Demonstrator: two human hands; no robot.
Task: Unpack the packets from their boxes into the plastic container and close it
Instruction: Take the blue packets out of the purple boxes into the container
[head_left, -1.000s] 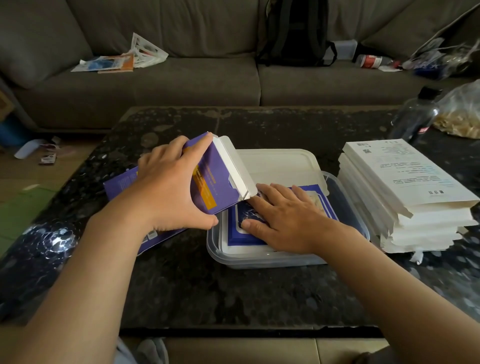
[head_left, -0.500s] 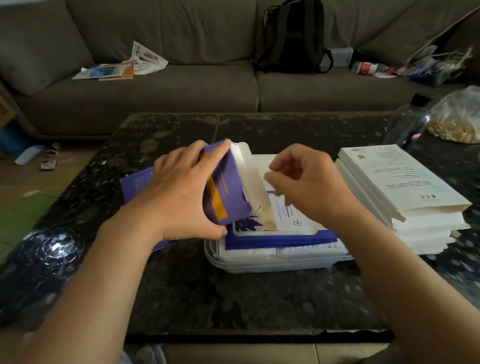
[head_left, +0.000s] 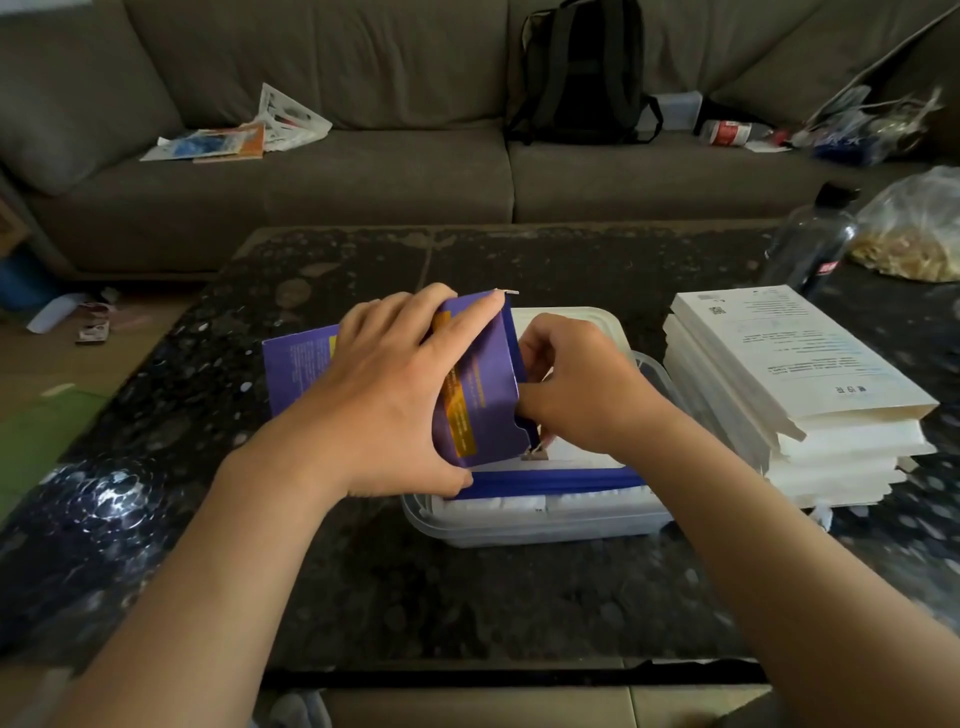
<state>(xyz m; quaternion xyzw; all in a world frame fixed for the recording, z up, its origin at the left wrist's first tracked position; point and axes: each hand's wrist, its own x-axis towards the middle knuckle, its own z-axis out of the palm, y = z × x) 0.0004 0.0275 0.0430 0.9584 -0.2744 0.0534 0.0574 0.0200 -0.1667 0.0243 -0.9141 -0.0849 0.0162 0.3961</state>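
The left hand (head_left: 395, 410) is clamping one tilted purple cardboard box (head_left: 480, 395), fingers spread, over one clear plastic container (head_left: 519, 530). The right hand (head_left: 584, 395) is curling into the box's mouth, its grip hidden. One stack of flat white boxes (head_left: 789, 384) is sitting rightward.

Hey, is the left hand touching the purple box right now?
Touching. The head view shows the left hand gripping the purple box, with its fingers laid over the box's upper edge and its thumb against the lower edge.

Left hand (head_left: 384, 400) grips purple box (head_left: 478, 384); right hand (head_left: 587, 395) curls at its mouth.
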